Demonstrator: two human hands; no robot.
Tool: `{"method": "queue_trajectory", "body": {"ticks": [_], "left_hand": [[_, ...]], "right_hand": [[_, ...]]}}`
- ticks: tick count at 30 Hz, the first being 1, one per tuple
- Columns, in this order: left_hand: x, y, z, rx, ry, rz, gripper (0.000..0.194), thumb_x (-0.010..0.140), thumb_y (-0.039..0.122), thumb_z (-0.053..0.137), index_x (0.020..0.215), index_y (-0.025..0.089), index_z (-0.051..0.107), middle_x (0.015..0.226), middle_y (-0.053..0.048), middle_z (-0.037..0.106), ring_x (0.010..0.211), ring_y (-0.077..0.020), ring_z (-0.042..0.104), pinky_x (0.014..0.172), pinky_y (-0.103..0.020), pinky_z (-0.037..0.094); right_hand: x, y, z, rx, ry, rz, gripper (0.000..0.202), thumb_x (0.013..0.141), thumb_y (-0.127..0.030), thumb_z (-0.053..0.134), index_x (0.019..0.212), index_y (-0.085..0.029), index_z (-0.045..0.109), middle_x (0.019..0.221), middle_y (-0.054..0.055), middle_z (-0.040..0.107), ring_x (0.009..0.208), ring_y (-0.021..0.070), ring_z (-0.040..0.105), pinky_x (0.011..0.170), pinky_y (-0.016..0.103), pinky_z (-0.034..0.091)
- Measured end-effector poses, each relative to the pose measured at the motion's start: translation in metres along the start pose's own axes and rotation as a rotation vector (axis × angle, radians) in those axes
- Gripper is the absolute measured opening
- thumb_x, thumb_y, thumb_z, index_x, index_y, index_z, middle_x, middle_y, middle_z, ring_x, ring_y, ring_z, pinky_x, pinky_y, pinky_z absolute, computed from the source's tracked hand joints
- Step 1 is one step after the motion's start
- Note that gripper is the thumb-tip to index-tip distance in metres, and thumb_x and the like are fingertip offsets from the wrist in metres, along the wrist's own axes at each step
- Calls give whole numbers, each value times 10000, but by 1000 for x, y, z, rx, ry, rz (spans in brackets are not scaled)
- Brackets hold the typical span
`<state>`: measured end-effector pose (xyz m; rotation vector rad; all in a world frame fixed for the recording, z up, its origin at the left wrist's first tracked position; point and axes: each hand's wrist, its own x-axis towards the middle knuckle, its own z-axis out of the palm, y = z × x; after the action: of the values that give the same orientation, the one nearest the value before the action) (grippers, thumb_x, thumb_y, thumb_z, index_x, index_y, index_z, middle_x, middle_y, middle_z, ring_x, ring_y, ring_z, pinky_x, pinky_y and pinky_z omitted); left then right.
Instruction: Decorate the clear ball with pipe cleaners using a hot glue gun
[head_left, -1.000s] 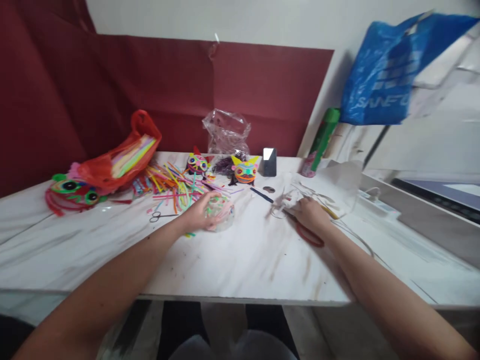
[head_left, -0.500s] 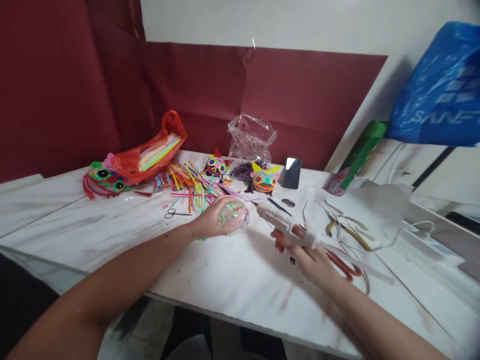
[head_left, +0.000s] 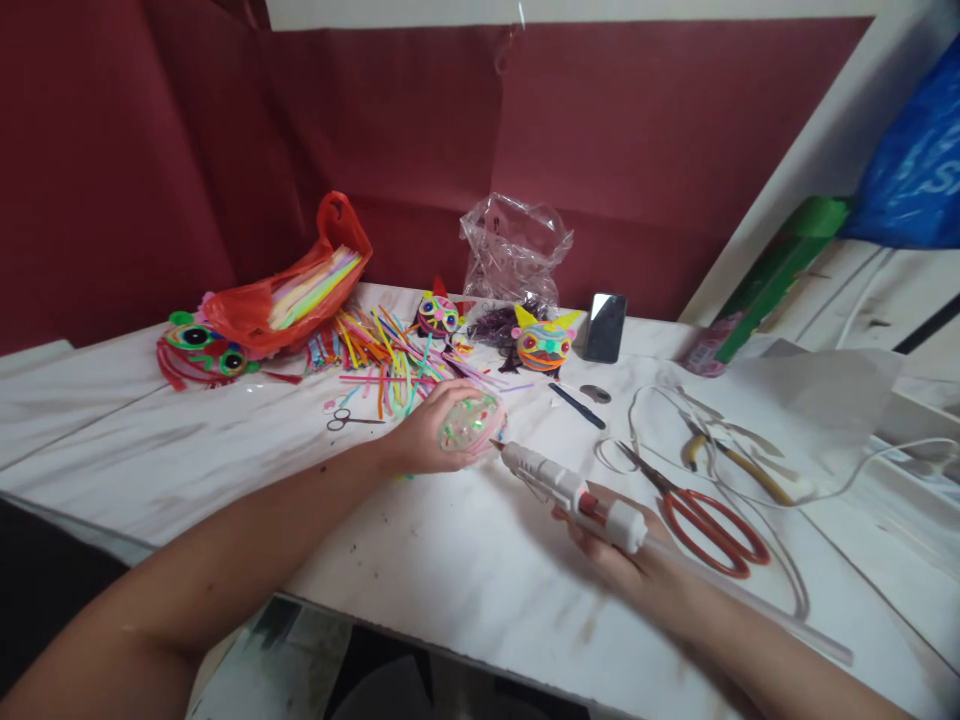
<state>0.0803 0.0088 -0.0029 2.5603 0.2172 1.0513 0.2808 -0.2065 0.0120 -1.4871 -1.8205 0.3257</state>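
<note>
Cupped in my left hand (head_left: 416,435) is a clear rounded craft piece (head_left: 469,424) with green, red and pink bits showing on it. My right hand (head_left: 611,560) grips a white hot glue gun (head_left: 551,478), a long glue stick (head_left: 787,610) running out of its back end. The gun's nozzle is at the right edge of the craft piece; I cannot tell whether they touch. Red-handled scissors (head_left: 705,520) lie to the right of the gun. Just beyond my left hand, colourful pipe cleaners (head_left: 397,365) are scattered in a heap.
Small scissors (head_left: 352,420) lie at left. Decorated animal heads (head_left: 544,345) stand at the back, near a phone (head_left: 604,328) and a clear plastic bag (head_left: 514,250). A red bag (head_left: 262,310) holds more pipe cleaners. Pliers (head_left: 750,470) and white cable loops (head_left: 637,400) occupy the right.
The glue gun has moved in to the craft piece, its nozzle now at the piece's edge. My left hand stays nearly in place. The view has shifted, showing the red-handled scissors fully.
</note>
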Motion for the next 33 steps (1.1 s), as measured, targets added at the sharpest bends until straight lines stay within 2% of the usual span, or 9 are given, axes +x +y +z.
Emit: {"method": "queue_trajectory", "body": {"ticks": [12, 24, 33], "left_hand": [[-2, -4, 1, -11, -12, 4, 731, 645, 319, 765, 1292, 193, 449, 1302, -166, 464, 1280, -334, 458, 1102, -493, 391], [-1, -3, 0, 0, -25, -16, 721, 664, 351, 762, 1296, 226, 438, 1309, -149, 463, 1286, -316, 449, 1107, -482, 385], [-1, -2, -1, -5, -31, 1, 707, 672, 346, 753, 1291, 207, 439, 1311, -160, 460, 1288, -319, 452, 1113, -485, 385]], "right_hand": [[-5, 5, 4, -15, 4, 43, 121, 828, -283, 535, 785, -203, 614, 729, 33, 659, 635, 173, 617, 567, 258, 495], [-4, 10, 7, -38, -28, -16, 139, 854, -276, 477, 737, -214, 517, 641, -2, 569, 545, 137, 540, 512, 240, 434], [-3, -2, 4, -35, -38, 14, 142, 864, -254, 459, 726, -228, 478, 647, 2, 540, 563, 146, 525, 529, 259, 430]]}}
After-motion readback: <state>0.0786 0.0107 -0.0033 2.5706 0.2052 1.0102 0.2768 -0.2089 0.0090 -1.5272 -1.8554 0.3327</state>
